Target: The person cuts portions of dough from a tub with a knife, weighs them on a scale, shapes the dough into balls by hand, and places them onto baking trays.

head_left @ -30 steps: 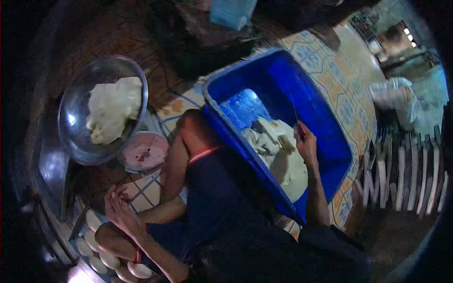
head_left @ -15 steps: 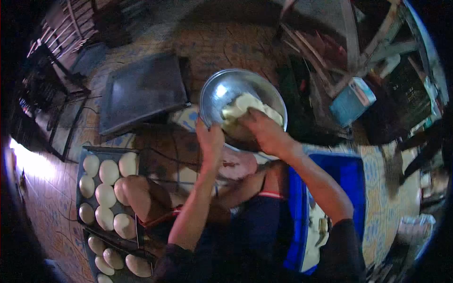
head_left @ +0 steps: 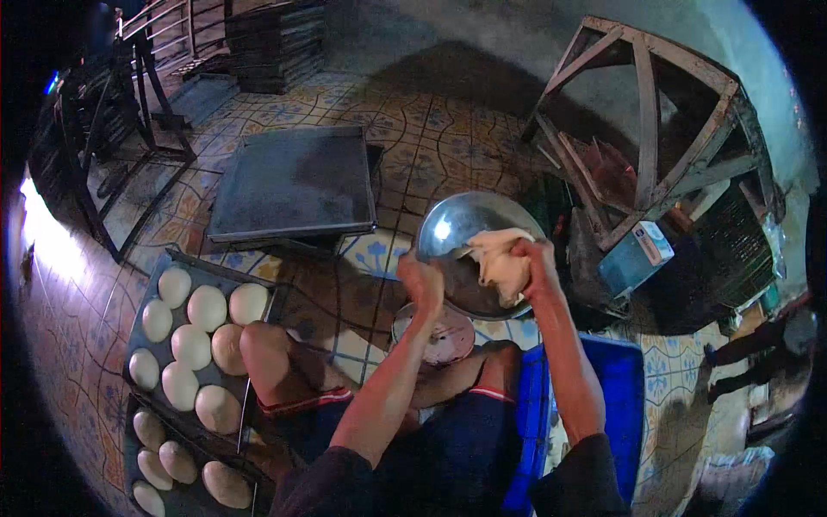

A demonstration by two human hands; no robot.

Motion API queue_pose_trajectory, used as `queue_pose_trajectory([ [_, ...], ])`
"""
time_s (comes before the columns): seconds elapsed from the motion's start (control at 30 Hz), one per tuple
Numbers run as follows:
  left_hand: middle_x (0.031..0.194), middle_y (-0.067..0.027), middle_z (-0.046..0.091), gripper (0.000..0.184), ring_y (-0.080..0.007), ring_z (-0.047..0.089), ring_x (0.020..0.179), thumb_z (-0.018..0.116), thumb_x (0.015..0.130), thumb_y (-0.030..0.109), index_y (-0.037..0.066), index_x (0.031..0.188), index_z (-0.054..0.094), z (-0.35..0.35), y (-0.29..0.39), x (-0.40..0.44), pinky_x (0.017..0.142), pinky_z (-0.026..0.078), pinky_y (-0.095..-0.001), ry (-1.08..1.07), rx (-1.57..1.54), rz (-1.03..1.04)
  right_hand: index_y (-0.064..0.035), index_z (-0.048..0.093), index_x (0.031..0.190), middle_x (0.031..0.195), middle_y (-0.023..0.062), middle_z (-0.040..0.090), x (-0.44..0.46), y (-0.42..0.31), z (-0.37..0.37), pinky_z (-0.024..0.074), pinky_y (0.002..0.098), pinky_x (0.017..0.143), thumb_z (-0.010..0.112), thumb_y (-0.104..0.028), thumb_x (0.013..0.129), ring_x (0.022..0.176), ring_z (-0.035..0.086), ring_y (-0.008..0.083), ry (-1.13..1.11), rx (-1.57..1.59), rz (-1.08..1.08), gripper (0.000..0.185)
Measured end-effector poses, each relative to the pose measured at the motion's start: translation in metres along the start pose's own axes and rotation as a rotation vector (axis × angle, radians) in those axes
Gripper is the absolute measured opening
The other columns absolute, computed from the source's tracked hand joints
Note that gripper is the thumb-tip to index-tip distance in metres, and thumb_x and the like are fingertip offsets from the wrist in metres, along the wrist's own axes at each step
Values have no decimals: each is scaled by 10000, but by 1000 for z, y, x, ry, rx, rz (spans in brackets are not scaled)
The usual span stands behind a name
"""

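My left hand (head_left: 420, 283) is closed on the near-left rim of a shiny metal bowl (head_left: 450, 214), which tilts above the floor in front of my legs. Inside the bowl, my right hand (head_left: 537, 269) grips a soft, pale lump of dough (head_left: 501, 260), which is pulled up in an uneven, stretched shape. Part of the dough is hidden behind the fingers. Just below the bowl stands a round container with a pinkish inside (head_left: 450, 334). To my left, several smooth dough balls (head_left: 190, 346) rest on a dark tray (head_left: 226, 277).
A second tray with dough balls (head_left: 177, 462) lies nearer me on the left. Flat dark metal pans (head_left: 293, 185) are stacked ahead. A blue crate (head_left: 618, 379) stands by my right leg. Beyond it are a blue box (head_left: 636, 258) and a wooden frame (head_left: 646, 121).
My right hand has gone from pressing into the dough to grasping and lifting it towards the bowl's right side. My left hand stays on the rim. The view has shifted.
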State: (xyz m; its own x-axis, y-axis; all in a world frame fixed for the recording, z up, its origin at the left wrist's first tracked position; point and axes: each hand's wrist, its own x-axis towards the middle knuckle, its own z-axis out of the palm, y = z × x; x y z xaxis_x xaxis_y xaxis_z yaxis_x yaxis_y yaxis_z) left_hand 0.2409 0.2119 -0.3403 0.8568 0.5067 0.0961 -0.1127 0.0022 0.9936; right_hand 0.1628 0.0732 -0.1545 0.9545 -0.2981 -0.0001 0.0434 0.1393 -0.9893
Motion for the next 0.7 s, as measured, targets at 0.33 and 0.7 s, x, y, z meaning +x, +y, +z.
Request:
queue_pose_trajectory([
  [0.33,955,-142,584,688,-250,586,852,704,811,249,-34,1339,367,-70,109,-20,760,485,-348,-346,-268,-48,19,584,972,895,110,604,-53,-127,36,528,373,760,540,-178,629,828,617,259,-52,357,-213,398],
  [0.7,1149,-86,570,446,-205,572,1004,659,854,289,28,1182,508,-219,98,-125,845,501,-374,-340,-954,-990,14,417,1327,1260,157,508,-157,46,12,321,356,1031,540,-615,808,1228,437,225,-548,-406,-51,825],
])
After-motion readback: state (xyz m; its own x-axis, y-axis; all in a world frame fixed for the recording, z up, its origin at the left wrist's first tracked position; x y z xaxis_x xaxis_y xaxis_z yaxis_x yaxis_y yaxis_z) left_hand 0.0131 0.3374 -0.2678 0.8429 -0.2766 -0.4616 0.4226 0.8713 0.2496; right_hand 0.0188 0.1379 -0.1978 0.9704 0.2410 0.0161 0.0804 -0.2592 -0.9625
